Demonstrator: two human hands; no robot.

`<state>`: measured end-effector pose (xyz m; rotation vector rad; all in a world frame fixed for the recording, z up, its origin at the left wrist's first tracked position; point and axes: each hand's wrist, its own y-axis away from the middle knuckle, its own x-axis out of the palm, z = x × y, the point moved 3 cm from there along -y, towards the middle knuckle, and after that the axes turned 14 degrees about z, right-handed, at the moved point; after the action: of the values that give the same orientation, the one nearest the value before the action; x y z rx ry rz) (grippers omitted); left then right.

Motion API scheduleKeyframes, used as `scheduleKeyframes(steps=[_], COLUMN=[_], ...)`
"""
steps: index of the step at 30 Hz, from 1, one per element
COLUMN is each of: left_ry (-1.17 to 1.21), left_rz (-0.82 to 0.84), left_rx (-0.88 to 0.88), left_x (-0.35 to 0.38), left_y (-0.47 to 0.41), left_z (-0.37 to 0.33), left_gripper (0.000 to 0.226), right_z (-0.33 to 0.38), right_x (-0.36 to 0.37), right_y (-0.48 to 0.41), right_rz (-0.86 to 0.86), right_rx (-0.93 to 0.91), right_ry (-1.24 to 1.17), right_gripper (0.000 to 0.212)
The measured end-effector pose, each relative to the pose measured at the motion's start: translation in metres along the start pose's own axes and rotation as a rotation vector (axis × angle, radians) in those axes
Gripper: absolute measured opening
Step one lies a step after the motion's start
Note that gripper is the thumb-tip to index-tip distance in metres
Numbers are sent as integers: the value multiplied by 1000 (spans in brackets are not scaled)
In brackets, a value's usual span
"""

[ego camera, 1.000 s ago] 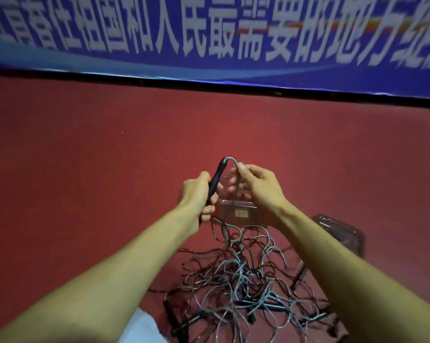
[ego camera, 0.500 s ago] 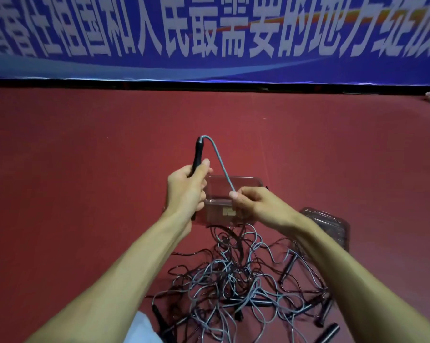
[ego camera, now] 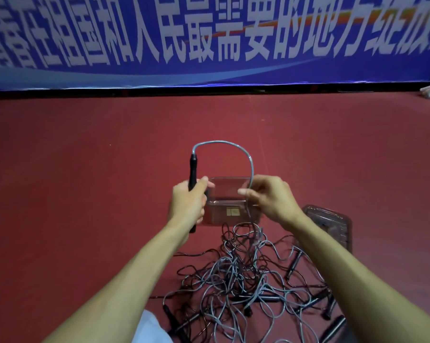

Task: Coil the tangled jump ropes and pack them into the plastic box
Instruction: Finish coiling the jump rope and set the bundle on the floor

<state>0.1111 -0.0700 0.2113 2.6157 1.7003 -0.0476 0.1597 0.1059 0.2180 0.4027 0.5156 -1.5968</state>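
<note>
Left hand (ego camera: 189, 201) clenched on handle (ego camera: 192, 169), right hand (ego camera: 270, 199) pinching cord (ego camera: 233, 144). I see the arc wider than a moment ago: first coil starting, nothing visible in plastic box (ego camera: 233, 214) yet.

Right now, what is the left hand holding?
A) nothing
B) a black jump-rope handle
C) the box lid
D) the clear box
B: the left hand grips the black handle upright, while the right hand pinches the grey cord that arches from the handle's top.
</note>
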Motion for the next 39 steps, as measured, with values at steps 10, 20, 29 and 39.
scheduleKeyframes(steps=[10, 20, 29, 39], left_ry=[-299, -527, 154, 404], left_rz=[297, 168, -26, -146], left_rx=[39, 128, -30, -56], left_x=[26, 37, 26, 2], left_y=[0, -15, -12, 0], left_z=[11, 12, 4, -10], left_gripper=[14, 14, 3, 9], right_z=[6, 2, -13, 7], right_x=[5, -15, -1, 29], right_y=[-14, -13, -12, -7], right_rz=[-176, -271, 38, 258], right_rx=[43, -2, 106, -72], right_ry=[-512, -880, 85, 158], right_gripper=[10, 9, 19, 7])
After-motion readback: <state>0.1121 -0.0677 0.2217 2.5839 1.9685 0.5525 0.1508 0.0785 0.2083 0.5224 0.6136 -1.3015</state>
